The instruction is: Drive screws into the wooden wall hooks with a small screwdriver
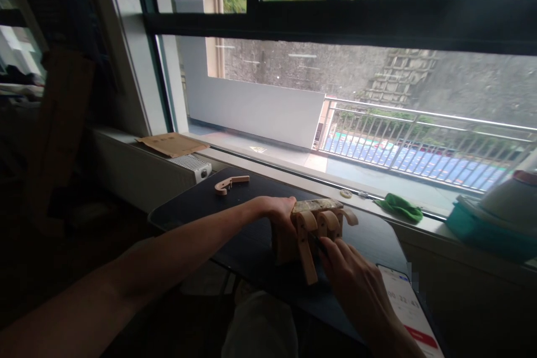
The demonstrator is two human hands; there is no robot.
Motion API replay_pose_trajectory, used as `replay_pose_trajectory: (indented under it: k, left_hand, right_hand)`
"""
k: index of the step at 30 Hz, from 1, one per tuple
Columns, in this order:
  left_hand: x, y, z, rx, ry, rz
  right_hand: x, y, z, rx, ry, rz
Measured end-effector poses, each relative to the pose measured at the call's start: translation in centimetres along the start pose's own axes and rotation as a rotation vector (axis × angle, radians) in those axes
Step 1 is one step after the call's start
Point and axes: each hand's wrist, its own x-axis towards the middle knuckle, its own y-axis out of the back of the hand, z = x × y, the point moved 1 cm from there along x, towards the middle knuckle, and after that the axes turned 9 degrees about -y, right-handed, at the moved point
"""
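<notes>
On the dark table, a tan, box-like item (285,243) with a pale, mottled top stands near the front edge. Several curved tan straps (308,260) with small dark holes loop over its near side, one hanging low. My left hand (282,210) grips the item's upper left side, its fingers mostly hidden behind it. Close to the straps, my right hand (346,263) is closed round a thin dark tool (319,244), its tip at the hanging strap. The tool's exact kind is too small to make out. A loose curved tan strip (230,182) lies farther back on the table.
A phone (409,307) showing a timer lies by my right forearm. Along the windowsill are a green cloth (399,207), a small round roll (345,193) and a teal container (489,229). At the left are a brown paper envelope (173,144) and a white ridged device (191,166).
</notes>
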Motion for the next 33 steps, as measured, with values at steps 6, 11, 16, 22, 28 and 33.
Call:
replay_pose_trajectory:
  k: [6,11,16,22,28,33]
  left_hand:
    - [-0.2,-0.3,0.5,0.044,0.034,0.022]
    - [-0.2,-0.7,0.5,0.081,0.057,0.053]
    - [-0.3,-0.9,0.7,0.084,0.039,0.067]
    - [-0.5,-1.0,1.1,0.137,0.039,0.091]
    - [-0.7,-1.0,1.5,0.147,0.048,0.086]
    - [-0.7,-1.1,1.7,0.151,0.054,0.082]
  right_hand:
    - [0.0,-0.5,0.0,0.093,-0.123,-0.08]
    - [-0.3,-1.1,0.0,0.412,-0.581,-0.185]
    - [-0.4,0.1,-0.3,0.28,-0.474,-0.251]
    - [-0.4,0.3,-0.6,-0.053,-0.036,-0.037]
    - [-1.9,-1.9,-0.5,0.286,-0.366,-0.018]
    - [-2.0,-1.7,0.1,0.519,-0.658,-0.183]
